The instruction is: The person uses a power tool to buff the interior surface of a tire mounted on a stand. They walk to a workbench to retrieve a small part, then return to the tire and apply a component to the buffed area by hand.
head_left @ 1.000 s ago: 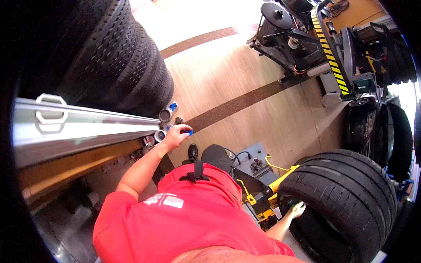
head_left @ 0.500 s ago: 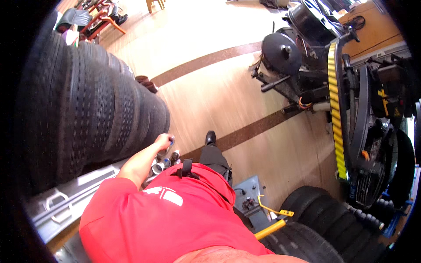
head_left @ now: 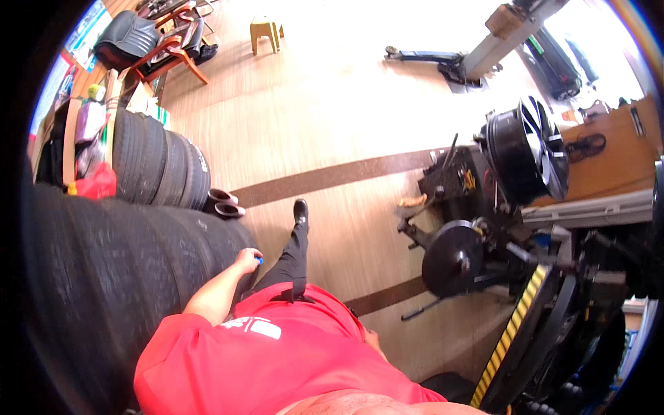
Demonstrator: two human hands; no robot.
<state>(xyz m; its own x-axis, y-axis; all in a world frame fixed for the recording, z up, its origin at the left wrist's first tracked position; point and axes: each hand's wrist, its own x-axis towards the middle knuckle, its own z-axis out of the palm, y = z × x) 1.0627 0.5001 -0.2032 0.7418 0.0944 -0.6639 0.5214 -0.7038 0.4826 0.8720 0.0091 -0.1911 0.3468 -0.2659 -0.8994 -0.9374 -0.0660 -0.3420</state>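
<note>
The left hand (head_left: 249,260) pinches one small blue piece (head_left: 259,261) at its fingertips, near the end of a row of tyres (head_left: 138,256) and just beside the one trouser leg (head_left: 287,261) in view; the right hand (head_left: 374,340) shows only in part past the red shirt (head_left: 277,366), so I cannot tell its state. Two brown tubes (head_left: 229,209) sit by a farther group of tyres (head_left: 166,162), with one stool (head_left: 264,33) beyond, and one spoked wheel (head_left: 515,152) and one striped bar (head_left: 512,339) at the right. White print (head_left: 266,328) on the shirt is too small to read.
</note>
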